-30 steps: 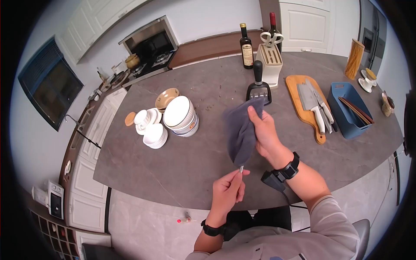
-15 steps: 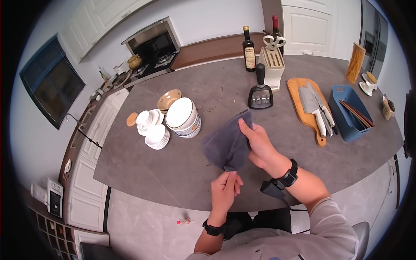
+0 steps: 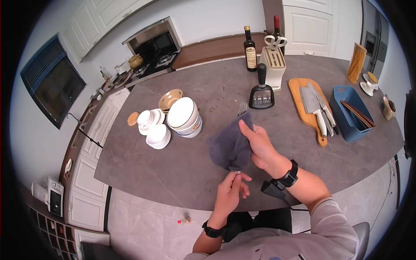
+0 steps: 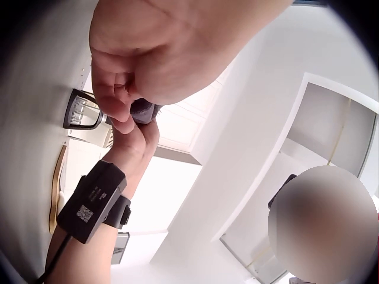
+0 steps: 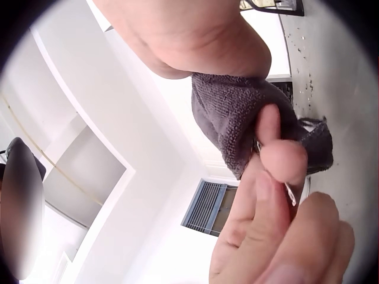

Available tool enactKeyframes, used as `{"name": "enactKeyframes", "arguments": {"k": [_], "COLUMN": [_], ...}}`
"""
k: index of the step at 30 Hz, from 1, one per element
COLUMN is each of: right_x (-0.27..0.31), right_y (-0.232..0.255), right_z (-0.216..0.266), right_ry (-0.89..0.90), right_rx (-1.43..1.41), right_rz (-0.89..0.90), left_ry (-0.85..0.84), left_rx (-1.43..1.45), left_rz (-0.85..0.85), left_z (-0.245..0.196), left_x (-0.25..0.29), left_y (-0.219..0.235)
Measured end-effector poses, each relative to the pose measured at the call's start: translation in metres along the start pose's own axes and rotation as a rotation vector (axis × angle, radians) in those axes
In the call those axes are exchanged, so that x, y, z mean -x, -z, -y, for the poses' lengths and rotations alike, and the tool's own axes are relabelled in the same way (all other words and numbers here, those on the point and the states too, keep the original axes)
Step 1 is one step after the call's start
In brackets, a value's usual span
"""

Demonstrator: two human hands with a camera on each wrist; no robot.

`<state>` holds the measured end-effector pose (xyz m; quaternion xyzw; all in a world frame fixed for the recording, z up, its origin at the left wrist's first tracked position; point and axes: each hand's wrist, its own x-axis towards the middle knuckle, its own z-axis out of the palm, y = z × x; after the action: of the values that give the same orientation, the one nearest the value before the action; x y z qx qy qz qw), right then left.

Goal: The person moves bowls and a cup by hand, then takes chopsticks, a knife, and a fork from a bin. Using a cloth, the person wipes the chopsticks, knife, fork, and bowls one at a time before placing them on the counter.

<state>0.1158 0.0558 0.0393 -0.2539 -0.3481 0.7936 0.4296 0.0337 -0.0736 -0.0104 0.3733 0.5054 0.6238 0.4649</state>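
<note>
My right hand [image 3: 261,145] grips a dark grey cloth [image 3: 229,145] wrapped around a fork, its thumb lying on top of the fabric. The tines of the fork [image 3: 242,109] stick out above the cloth, and most of its handle is hidden inside. Below, the thumb and fingers of my left hand [image 3: 228,190] pinch the handle's end. In the right wrist view the tip of the metal handle [image 5: 291,194] shows at the left fingers, next to the textured cloth [image 5: 231,112]. Both hands are above the table's near edge.
On the grey table [image 3: 173,173], stacked bowls [image 3: 182,112] and small white dishes [image 3: 158,136] stand left. A black-handled tool with metal claws [image 3: 262,97] lies before a knife block [image 3: 272,69]. Knives rest on a cutting board [image 3: 299,93] beside a blue basket [image 3: 349,132].
The cloth has come down along the fork toward my left hand, leaving the tines uncovered. Its loose part swung left, then slightly back. My left hand keeps its pinch on the handle end.
</note>
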Motion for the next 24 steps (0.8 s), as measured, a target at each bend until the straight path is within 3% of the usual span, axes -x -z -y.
{"name": "enactKeyframes", "arguments": {"k": [3,11,17,24], "right_x": [0.001,0.002,0.007,0.004], "right_y": [-0.003,-0.003,-0.008,-0.006], "right_z": [-0.017,-0.004,-0.016,-0.01], "right_ry": [0.019,0.083,0.161,0.076], "right_rx": [0.032,0.021,0.146,-0.013], "right_rz": [0.007,0.032,0.066,0.031], "left_ry": [-0.019,0.088,0.023,0.005], "left_rx": [-0.049,0.024,-0.003,-0.077], "left_rz": [0.103,0.007,-0.03,-0.075], "left_z": [0.005,-0.007,-0.003,0.001], "left_x": [-0.004,-0.005,-0.009,-0.004], "left_y": [0.009,0.013,0.013,0.013]}}
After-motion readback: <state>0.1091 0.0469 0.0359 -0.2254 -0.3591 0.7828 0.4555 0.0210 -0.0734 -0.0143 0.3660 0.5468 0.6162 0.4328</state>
